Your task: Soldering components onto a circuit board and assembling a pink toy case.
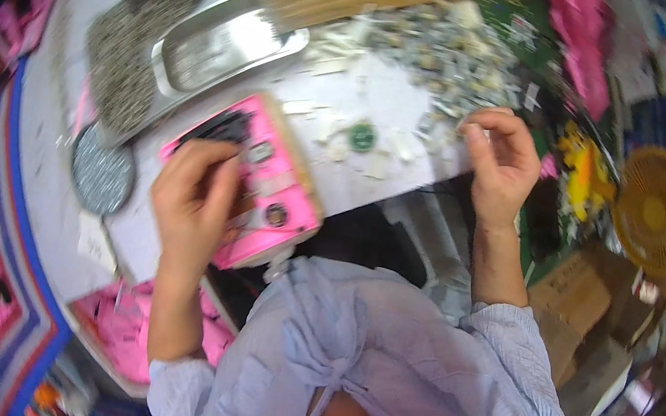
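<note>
My left hand (pixel 195 200) is over a bright pink tray-like piece (pixel 293 224), its fingers curled and the thumb close to the fingertips. Whatever they may hold is hidden. Beside those fingers, dark narrow pieces (pixel 225 125) lie on the far part of the pink tray. A small round dark part (pixel 276 215) and a small silvery part (pixel 260 152) sit on it too. My right hand (pixel 505 165) is raised at the near edge of a pile of small grey and whitish parts (pixel 451 53). Its thumb and forefinger are pinched together, and anything between them is too small to tell.
Behind the pink tray stands a shiny metal tray (pixel 288 45), beside a larger tray of fine grey pieces (pixel 122 60). A round grey container (pixel 102 169) is at left, a small green disc (pixel 363 136) mid-table. A yellow basket (pixel 656 209) and cardboard (pixel 575 287) are at right.
</note>
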The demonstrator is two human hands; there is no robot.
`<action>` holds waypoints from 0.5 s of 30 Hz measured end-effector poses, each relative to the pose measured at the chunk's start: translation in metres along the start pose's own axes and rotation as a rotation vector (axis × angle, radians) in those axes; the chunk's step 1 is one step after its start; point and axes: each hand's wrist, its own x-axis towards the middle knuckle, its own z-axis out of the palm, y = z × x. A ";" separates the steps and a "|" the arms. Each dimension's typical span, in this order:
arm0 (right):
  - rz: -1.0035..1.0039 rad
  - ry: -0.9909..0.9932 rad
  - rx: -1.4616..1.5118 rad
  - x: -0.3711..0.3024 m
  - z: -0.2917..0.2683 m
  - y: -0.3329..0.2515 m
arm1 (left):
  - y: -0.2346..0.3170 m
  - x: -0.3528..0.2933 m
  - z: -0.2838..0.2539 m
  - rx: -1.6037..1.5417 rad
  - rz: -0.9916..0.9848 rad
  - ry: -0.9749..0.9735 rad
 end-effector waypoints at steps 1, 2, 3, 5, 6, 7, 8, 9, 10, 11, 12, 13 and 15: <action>0.090 0.158 0.018 -0.004 -0.027 0.001 | 0.001 -0.003 -0.001 -0.002 -0.015 0.021; 0.179 0.317 0.052 -0.007 -0.050 0.005 | -0.001 -0.004 -0.003 0.022 0.046 0.045; 0.261 0.446 0.194 -0.007 -0.075 0.010 | -0.002 -0.003 -0.002 0.036 0.070 0.028; 0.317 0.550 0.236 -0.003 -0.103 0.015 | 0.000 -0.004 -0.001 0.057 0.105 0.029; 0.298 0.585 0.207 0.005 -0.113 0.021 | 0.000 -0.004 0.003 0.045 0.116 0.038; 0.245 0.606 0.175 0.020 -0.131 0.034 | 0.000 -0.005 0.002 0.049 0.117 0.050; 0.196 0.621 0.154 0.029 -0.147 0.049 | -0.008 -0.006 0.004 0.063 0.132 0.046; 0.163 0.652 0.105 0.035 -0.151 0.047 | -0.005 -0.003 0.005 0.134 0.145 0.033; 0.140 0.676 0.068 0.042 -0.153 0.046 | -0.005 0.002 0.005 0.206 0.239 0.028; 0.130 0.734 0.028 0.041 -0.171 0.047 | -0.003 0.006 0.008 0.212 0.269 0.050; 0.122 0.786 0.001 0.039 -0.186 0.055 | -0.004 0.007 0.008 0.262 0.278 0.068; 0.117 0.778 -0.021 0.029 -0.196 0.054 | -0.005 0.005 0.006 0.289 0.267 0.091; 0.102 0.781 0.005 0.000 -0.195 0.027 | -0.009 0.002 0.005 0.328 0.243 0.115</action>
